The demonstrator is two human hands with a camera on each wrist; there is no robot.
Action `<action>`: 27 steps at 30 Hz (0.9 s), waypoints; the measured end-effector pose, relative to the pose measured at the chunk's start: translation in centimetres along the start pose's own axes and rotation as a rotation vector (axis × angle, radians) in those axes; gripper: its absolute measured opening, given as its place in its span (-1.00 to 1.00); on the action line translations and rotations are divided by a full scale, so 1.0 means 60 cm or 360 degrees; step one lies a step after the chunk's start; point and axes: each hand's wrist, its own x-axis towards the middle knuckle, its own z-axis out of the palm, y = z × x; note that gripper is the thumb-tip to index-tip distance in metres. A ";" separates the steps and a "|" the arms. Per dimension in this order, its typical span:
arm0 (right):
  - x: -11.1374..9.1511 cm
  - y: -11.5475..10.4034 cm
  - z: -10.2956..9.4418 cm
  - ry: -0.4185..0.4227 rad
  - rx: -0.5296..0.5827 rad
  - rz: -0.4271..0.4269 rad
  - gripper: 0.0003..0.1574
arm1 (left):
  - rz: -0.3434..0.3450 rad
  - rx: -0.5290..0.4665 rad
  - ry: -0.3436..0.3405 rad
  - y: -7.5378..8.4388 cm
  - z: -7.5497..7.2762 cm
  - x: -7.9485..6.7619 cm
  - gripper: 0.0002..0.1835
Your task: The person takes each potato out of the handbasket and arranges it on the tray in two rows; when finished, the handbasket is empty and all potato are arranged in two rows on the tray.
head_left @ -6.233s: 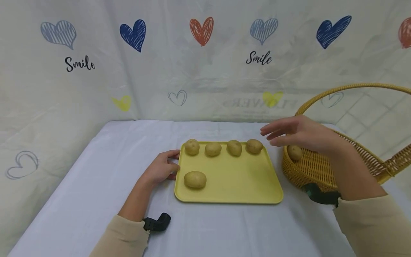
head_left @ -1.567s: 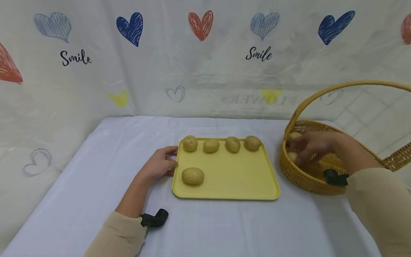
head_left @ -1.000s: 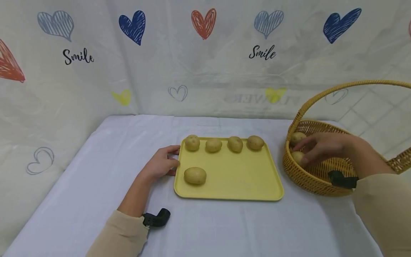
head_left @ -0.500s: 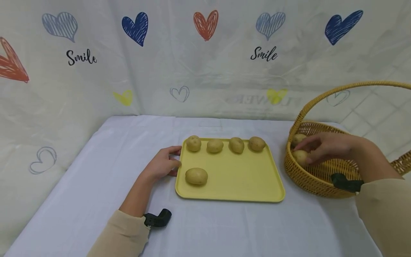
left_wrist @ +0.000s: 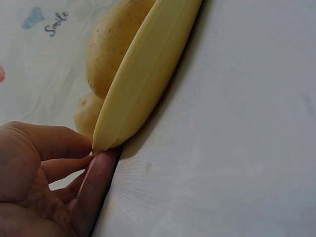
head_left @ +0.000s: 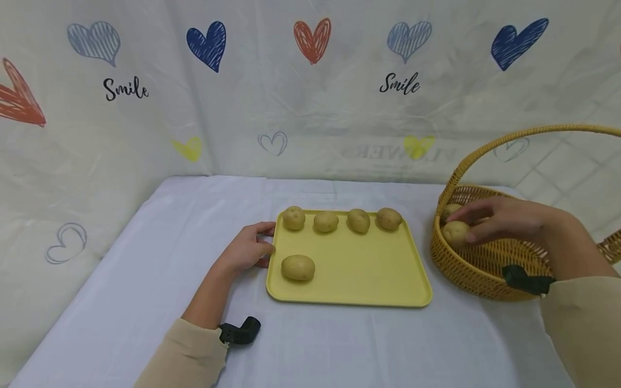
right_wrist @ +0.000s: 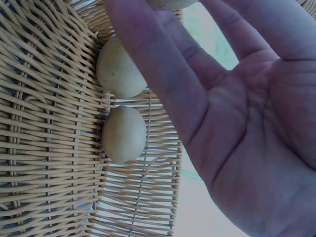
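My left hand (head_left: 246, 248) pinches the left edge of a yellow tray (head_left: 359, 280); in the left wrist view, thumb and fingers meet at its rim (left_wrist: 111, 133). Four-sided and shallow, the tray carries several potatoes: a row along the far edge, including one potato (head_left: 389, 219) at the right, and a single potato (head_left: 298, 268) at the near left. Over the wicker basket (head_left: 466, 280), my right hand (head_left: 514, 220) pinches a potato (head_left: 456, 235) between thumb and fingers. Only a sliver of that potato (right_wrist: 173, 4) shows in the right wrist view.
Two more potatoes, an upper potato (right_wrist: 118, 69) and a lower potato (right_wrist: 124, 134), lie in the basket. Its tall handle (head_left: 533, 131) arches above my right arm. A white cloth (head_left: 330, 350) covers the table, and a printed curtain (head_left: 339, 97) hangs behind.
My right hand has gone from above the basket's left rim down into it and taken hold of a potato, now slightly raised. My left hand stays at the tray.
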 end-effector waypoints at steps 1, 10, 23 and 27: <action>-0.002 0.000 0.000 0.0007 -0.0005 0.0003 -0.34 | -0.0004 -0.0001 0.0003 0.000 0.000 0.000 -0.21; -0.008 0.007 -0.004 -0.0009 0.0111 -0.0072 -0.47 | 0.0000 -0.0005 -0.0003 -0.003 0.001 0.002 -0.21; -0.008 -0.014 0.003 0.0074 0.0125 -0.0123 -0.49 | -0.0021 0.0006 0.0002 0.001 0.002 0.000 -0.21; -0.009 -0.029 0.006 0.0124 0.0070 -0.0080 -0.47 | -0.0018 -0.0001 0.0000 0.000 0.001 0.001 -0.22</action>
